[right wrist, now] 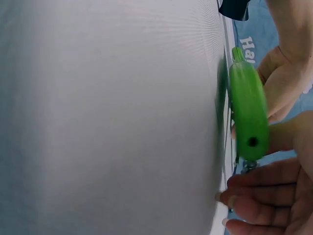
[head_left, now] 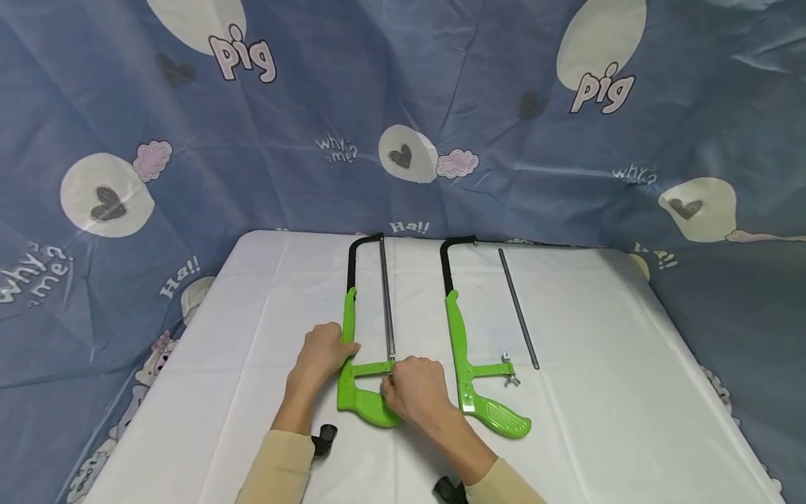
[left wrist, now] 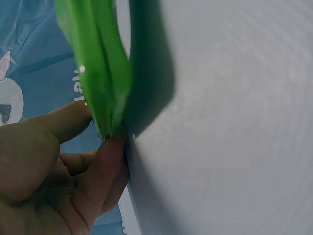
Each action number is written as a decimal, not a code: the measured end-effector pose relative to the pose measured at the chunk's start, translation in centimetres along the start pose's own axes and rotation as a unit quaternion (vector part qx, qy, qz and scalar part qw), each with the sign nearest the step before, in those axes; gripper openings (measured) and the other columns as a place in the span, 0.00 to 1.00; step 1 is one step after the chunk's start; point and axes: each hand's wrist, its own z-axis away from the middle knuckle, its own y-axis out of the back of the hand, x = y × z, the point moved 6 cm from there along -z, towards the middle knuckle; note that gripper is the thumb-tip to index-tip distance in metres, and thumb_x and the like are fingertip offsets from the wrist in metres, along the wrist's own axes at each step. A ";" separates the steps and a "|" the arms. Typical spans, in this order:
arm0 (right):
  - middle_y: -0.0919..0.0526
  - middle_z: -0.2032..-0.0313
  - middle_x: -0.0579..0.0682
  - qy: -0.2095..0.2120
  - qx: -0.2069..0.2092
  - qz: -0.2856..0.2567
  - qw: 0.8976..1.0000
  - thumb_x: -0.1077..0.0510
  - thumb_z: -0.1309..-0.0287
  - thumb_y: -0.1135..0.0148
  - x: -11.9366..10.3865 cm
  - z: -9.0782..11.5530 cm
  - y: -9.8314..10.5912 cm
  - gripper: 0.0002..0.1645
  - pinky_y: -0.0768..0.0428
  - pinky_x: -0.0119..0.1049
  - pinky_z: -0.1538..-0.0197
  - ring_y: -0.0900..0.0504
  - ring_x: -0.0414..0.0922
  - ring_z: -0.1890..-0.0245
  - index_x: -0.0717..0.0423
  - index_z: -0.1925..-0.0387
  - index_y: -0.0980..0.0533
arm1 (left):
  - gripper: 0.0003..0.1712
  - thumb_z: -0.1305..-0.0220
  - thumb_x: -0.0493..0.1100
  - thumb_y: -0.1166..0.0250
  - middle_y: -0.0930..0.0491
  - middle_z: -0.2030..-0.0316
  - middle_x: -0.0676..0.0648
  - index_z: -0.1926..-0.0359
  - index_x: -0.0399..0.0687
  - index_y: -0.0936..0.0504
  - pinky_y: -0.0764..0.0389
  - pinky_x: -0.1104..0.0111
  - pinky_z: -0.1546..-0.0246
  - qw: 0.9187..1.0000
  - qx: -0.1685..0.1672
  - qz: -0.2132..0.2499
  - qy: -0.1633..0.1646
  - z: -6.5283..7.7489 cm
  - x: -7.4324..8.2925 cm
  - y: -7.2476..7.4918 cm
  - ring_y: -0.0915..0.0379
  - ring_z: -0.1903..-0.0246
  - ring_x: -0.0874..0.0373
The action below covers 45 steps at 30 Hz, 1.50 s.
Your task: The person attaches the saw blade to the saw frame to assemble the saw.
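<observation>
A hacksaw with a green frame (head_left: 349, 318) and black front bow lies on the white table, its grey blade (head_left: 387, 301) fitted along its right side. My left hand (head_left: 320, 353) grips the green frame near the crossbar, thumb over it. At the crossbar's right end, my right hand (head_left: 418, 388) pinches the wing nut, mostly hidden by its fingers. In the right wrist view, the green handle (right wrist: 248, 107) hangs in front of the metal fitting (right wrist: 250, 165) at those fingertips. The left wrist view has the fingers (left wrist: 105, 166) against the green frame (left wrist: 100, 63).
To the right lies a second green hacksaw frame (head_left: 458, 336) with no blade on it, a wing nut (head_left: 512, 381) at its crossbar. A loose blade (head_left: 519, 308) lies beside it. A blue printed cloth (head_left: 315, 189) hangs behind the white table (head_left: 604, 420).
</observation>
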 end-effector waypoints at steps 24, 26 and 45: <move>0.32 0.94 0.39 -0.179 -0.086 -0.388 0.900 0.58 0.51 0.44 2.7 0.4 -2.5 0.19 0.43 0.28 0.84 0.42 0.34 0.91 0.51 0.95 0.31 | 0.18 0.39 0.48 0.32 0.28 0.82 0.47 0.77 0.41 0.26 0.32 0.69 0.83 1.000 -0.006 0.004 0.009 0.0 -0.5 -0.1 0.32 0.84 0.57; 0.24 0.91 0.42 -0.189 -0.098 -0.423 0.881 0.58 0.51 0.43 2.9 0.3 -2.9 0.17 0.37 0.29 0.82 0.34 0.35 0.89 0.54 0.91 0.23 | 0.18 0.39 0.49 0.32 0.28 0.82 0.47 0.77 0.41 0.26 0.32 0.69 0.83 1.000 -0.006 0.002 0.009 -0.1 -0.5 0.0 0.32 0.83 0.57; 0.20 0.84 0.43 -0.226 -0.195 -0.704 0.644 0.63 0.42 0.43 3.7 0.5 -5.3 0.14 0.33 0.27 0.77 0.33 0.35 0.84 0.73 0.66 0.18 | 0.20 0.38 0.50 0.33 0.30 0.87 0.50 0.78 0.43 0.26 0.33 0.69 0.84 0.999 -0.014 0.031 0.007 0.2 -0.4 0.0 0.34 0.87 0.59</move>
